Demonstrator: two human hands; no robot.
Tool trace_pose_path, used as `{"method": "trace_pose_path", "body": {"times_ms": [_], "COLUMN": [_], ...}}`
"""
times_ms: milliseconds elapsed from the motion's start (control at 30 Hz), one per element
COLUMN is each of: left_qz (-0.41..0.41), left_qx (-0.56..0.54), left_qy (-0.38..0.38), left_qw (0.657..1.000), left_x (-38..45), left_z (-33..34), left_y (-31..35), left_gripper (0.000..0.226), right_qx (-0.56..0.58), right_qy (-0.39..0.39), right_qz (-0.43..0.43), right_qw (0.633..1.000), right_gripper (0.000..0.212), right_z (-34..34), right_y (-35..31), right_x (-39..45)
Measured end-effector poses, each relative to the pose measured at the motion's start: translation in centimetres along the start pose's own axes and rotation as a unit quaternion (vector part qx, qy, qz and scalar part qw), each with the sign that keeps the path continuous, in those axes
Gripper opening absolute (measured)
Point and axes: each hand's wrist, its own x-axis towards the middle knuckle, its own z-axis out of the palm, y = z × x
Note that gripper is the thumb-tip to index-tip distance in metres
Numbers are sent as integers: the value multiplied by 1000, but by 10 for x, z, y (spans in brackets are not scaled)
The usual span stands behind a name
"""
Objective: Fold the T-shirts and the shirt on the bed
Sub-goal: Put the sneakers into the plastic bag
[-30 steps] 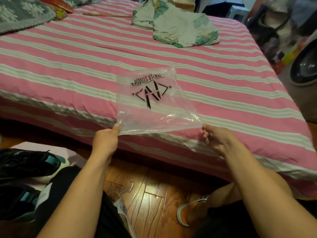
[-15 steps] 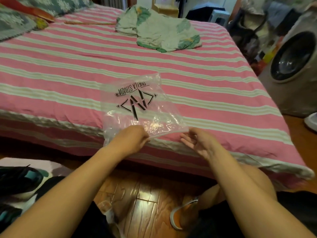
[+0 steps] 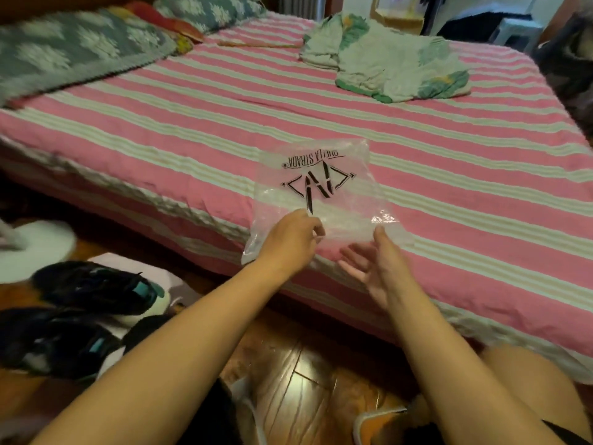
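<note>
A clear plastic bag [image 3: 321,181] with a black printed logo lies flat at the near edge of the pink-and-white striped bed [image 3: 224,117]. My left hand [image 3: 288,242] pinches the bag's near edge with curled fingers. Just to its right, my right hand [image 3: 375,268] is held palm up with straight fingers, its fingertips at the bag's near right corner. A crumpled pale green garment with a leaf print [image 3: 385,59] lies far back on the bed, well away from both hands.
Grey patterned pillows [image 3: 73,53] lie at the bed's far left. Black sneakers [image 3: 93,284] and a white slipper [image 3: 35,245] sit on the wooden floor [image 3: 288,380] to my left. Dark furniture stands beyond the bed at the right.
Both hands have come closer together along the bag's near edge. My right hand has opened palm up. The view has swung left, so the bed's left side and pillows show more.
</note>
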Motion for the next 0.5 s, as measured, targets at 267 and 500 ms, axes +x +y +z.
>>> {"method": "trace_pose_path", "body": {"times_ms": [267, 500], "left_qz": [-83, -150], "left_qx": [98, 98], "left_qy": [55, 122], "left_qw": [990, 976], "left_x": [-7, -39], "left_z": [-57, -101], "left_y": [-88, -163], "left_gripper": [31, 21], "right_qx": [-49, -114], "right_qy": [-101, -135], "right_qz": [35, -16], "right_qw": [993, 984], "right_gripper": [11, 28], "right_z": [80, 136], "right_y": [-4, 66], "right_x": [57, 35]}}
